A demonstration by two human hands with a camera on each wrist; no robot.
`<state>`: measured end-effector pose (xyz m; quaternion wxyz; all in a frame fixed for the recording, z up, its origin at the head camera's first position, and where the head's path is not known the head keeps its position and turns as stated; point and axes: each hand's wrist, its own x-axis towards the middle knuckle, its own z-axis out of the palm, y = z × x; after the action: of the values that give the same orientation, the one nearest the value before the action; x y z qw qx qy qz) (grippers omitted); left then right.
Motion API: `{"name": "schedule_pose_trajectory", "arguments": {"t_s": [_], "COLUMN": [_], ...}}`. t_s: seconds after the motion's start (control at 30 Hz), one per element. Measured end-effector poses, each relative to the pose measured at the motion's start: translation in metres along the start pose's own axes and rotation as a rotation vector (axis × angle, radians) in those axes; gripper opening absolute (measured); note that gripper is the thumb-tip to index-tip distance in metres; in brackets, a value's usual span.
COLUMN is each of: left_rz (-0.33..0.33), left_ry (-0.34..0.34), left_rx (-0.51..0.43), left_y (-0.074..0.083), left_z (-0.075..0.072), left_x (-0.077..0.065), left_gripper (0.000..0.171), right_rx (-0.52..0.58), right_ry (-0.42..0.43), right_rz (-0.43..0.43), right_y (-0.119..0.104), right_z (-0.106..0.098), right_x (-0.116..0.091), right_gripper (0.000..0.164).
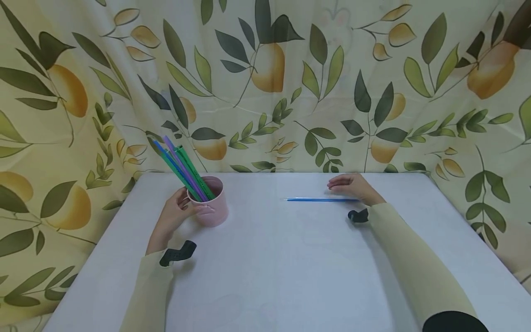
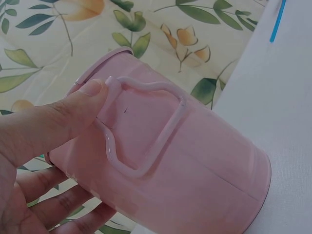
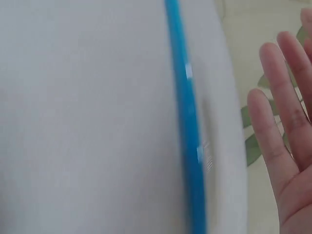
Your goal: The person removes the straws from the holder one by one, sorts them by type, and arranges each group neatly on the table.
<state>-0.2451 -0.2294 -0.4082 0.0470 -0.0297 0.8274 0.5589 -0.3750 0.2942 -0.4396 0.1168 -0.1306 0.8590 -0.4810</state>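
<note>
At three o'clock from the left hand (image 1: 171,216) pinching a pink metal-looking bucket (image 1: 218,211), the thin blue plastic-looking stick (image 1: 319,199) seems light, best pinched midway; right hand (image 1: 353,186) fingers spread.

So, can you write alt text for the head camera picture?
A person's left hand holds a pink cup of green, blue and purple sticks at a white table. The right hand is near a blue stick; fruit-patterned cloth hangs behind.

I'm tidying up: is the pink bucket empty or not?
The pink bucket isn't empty: green, purple and blue sticks poke out of its top in the head view. Its bottom is hidden.
</note>
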Motion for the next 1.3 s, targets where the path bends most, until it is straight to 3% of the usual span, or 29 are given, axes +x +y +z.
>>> {"name": "schedule_pose_trajectory", "arguments": {"t_s": [0.23, 0.4, 0.53, 0.67, 0.9, 1.13, 1.3], "left_rz": [0.019, 0.013, 0.013, 0.019, 0.017, 0.021, 0.032], "left_ry": [0.011, 0.016, 0.018, 0.018, 0.013, 0.004, -0.004], "left_rx": [-0.007, 0.000, 0.006, 0.017, -0.003, -0.013, -0.017], "left_y": [0.000, -0.002, -0.002, -0.001, 0.000, 0.000, 0.002], "left_z": [0.001, 0.001, 0.001, 0.001, 0.000, 0.000, 0.000], "left_x": [-0.002, 0.000, 0.000, -0.001, 0.000, -0.002, -0.002], "left_gripper": [0.090, 0.093, 0.093, 0.092, 0.092, 0.091, 0.090], "right_rx": [0.115, 0.282, 0.379, 0.379, 0.368, 0.401, 0.409], "right_ry": [0.053, 0.083, 0.057, 0.038, -0.032, -0.054, -0.117], "right_rz": [-0.029, -0.142, -0.225, -0.254, -0.309, -0.295, -0.301], "right_y": [-0.035, -0.064, -0.090, -0.111, -0.152, -0.186, -0.203], "right_z": [0.006, 0.018, 0.031, 0.044, 0.074, 0.106, 0.131], "right_x": [-0.004, 0.004, 0.011, 0.022, 0.045, 0.060, 0.069], "right_gripper": [0.058, 0.044, 0.029, 0.027, 0.043, 0.036, 0.031]}}
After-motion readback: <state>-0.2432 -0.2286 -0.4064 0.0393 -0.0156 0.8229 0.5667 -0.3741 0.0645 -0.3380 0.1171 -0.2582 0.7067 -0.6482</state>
